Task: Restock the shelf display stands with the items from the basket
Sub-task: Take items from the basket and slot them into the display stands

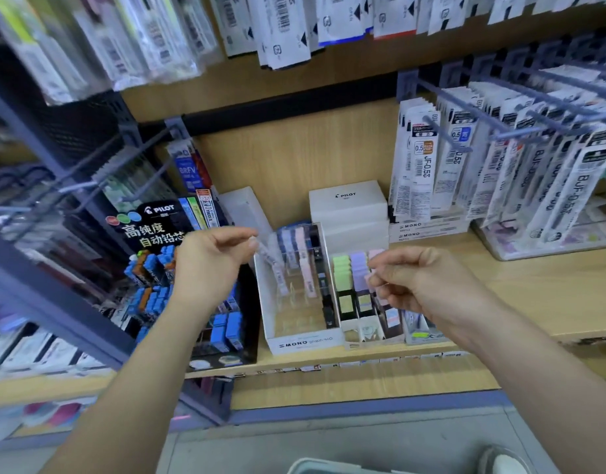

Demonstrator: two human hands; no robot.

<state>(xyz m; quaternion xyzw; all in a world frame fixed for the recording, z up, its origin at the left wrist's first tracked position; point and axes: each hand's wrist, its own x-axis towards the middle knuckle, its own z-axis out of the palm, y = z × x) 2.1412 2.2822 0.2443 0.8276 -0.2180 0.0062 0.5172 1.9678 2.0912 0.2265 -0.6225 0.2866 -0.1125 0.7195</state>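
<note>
Holding one slim clear packet [272,265] by its top, left hand [209,258] pinches it thumb to fingers, with the lower end over the left side of the white MONO display stand [305,342] at the shelf's [534,302] front edge. Right hand [418,278], fingers curled, pinches one small pale item [375,280], blurred, above the neighbouring stand [359,333]. That stand has three pastel columns: green, lilac, pink. Two white Pilot boxes [347,200] are stacked toward the back edge. One black Pilot display [151,213] stands on the left. One basket [329,466] rim shows below the shelf.
</note>
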